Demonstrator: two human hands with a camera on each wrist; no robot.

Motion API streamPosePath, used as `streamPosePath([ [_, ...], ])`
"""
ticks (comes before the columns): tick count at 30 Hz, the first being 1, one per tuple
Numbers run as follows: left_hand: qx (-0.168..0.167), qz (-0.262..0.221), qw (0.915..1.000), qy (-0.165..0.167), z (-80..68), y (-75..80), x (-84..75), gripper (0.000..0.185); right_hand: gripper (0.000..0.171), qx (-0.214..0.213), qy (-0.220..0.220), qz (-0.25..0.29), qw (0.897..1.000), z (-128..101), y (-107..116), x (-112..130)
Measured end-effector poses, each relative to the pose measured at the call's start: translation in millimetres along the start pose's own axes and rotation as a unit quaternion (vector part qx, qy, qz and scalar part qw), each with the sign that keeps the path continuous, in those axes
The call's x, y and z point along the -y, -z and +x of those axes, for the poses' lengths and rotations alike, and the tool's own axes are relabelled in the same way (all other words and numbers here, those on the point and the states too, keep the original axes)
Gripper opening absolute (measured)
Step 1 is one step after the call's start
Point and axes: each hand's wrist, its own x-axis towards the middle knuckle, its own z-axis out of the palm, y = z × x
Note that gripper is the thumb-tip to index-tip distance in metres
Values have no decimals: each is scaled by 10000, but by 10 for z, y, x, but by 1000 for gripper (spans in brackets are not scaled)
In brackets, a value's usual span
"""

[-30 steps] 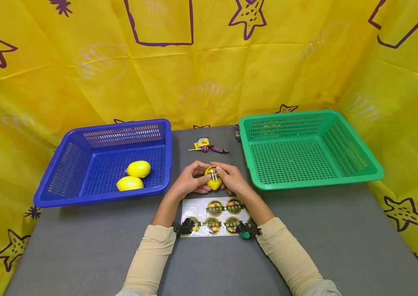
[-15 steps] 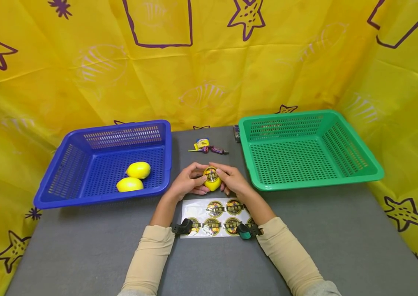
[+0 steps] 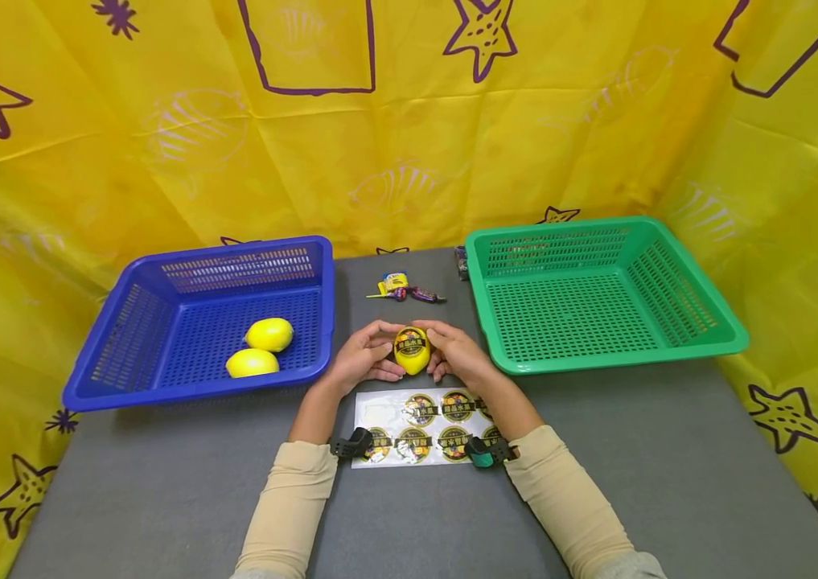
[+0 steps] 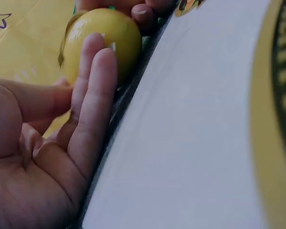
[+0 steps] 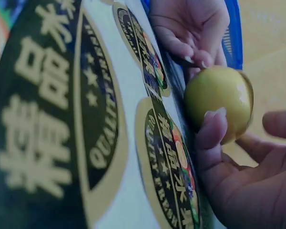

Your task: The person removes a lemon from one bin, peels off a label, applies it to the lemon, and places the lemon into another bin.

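A stickered lemon (image 3: 412, 366) sits between our two hands.
We have the left hand (image 3: 361, 355) and right hand (image 3: 458, 354) apart on either side of it, some left fingers straight against its skin, a right fingertip touching it too. It is just beyond our sticker sheet (image 3: 382, 400) on the grey table (image 3: 409, 523); two other lemons (image 3: 269, 334) lie in the blue basket (image 3: 199, 392).
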Motion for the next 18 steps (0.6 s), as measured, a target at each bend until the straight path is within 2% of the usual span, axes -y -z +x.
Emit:
streamPosePath([
  [2,97,-75,9999,-18,6,33,20,39,44,-97,32,-379,9992,-2,-26,20],
  [4,165,-122,9998,-4,17,43,34,40,54,-235,150,-1064,9939,-19,-42,41],
  [7,158,-110,9998,-19,36,35,44,41,75,-547,448,-2331,9699,-59,-51,73],
  [10,104,3,9999,-65,42,28,34,39,88,-856,759,-3203,9404,-92,-75,104],
  [15,145,66,9998,-98,29,33,37,37,79,-1128,1163,-3851,9085,-135,-155,114],
  [18,186,121,9997,-130,23,34,51,36,69,-1245,1257,-4086,8954,-171,-203,122],
])
